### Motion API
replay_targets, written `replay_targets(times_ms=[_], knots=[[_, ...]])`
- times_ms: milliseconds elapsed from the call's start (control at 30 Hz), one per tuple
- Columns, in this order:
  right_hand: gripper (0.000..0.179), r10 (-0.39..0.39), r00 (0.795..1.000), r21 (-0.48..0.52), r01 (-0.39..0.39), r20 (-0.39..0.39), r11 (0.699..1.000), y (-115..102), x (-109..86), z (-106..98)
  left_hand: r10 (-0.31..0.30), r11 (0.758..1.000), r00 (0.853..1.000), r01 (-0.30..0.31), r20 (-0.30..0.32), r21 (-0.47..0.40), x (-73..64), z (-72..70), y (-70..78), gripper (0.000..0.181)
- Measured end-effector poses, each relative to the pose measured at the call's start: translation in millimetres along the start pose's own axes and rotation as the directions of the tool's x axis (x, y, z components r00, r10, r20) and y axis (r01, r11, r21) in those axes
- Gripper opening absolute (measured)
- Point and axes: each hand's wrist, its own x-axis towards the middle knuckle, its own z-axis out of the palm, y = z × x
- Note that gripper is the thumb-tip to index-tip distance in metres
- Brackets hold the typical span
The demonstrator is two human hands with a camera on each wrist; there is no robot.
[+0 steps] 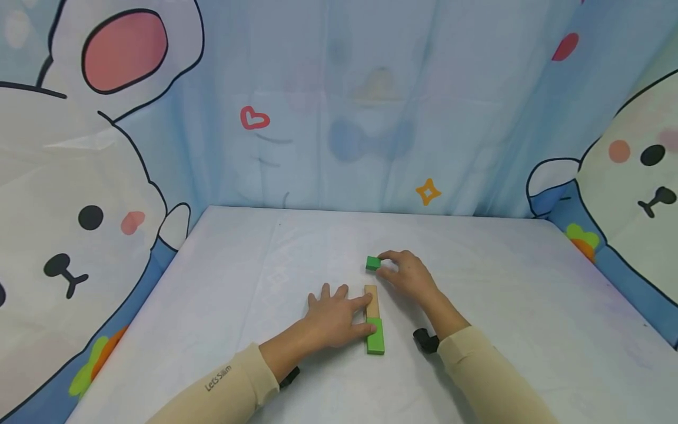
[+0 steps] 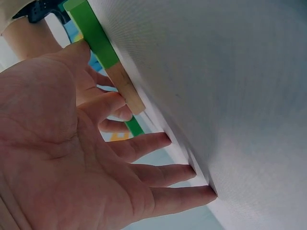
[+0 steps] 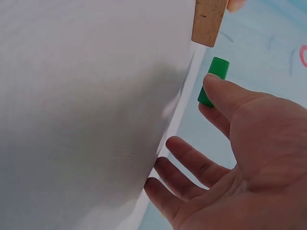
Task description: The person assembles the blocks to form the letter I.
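Two blocks lie end to end in a line on the table: a natural wood block and, on its near side, a light green block. My left hand has its fingers spread, the thumb touching the light green block and the index finger at the wood block's side. In the left wrist view, the other three fingertips rest on the white surface. Beyond the wood block's far end, my right hand pinches a small dark green block between thumb and index finger, a short gap from the wood.
A white cloth covers the table. Behind it hangs a light blue curtain printed with cartoon animals. Black wrist gear shows under both sleeves, the right piece close to the tabletop.
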Motion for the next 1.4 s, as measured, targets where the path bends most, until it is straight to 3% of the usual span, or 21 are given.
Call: replay_targets(times_ms=[1400], knots=[[0.04,-0.012,1.0,-0.123,0.013,0.004,0.992,-4.3,-1.8,8.6,0.0,1.0,1.0,0.0,-0.002,-0.001,-1.1,-2.4,1.2,0.065]])
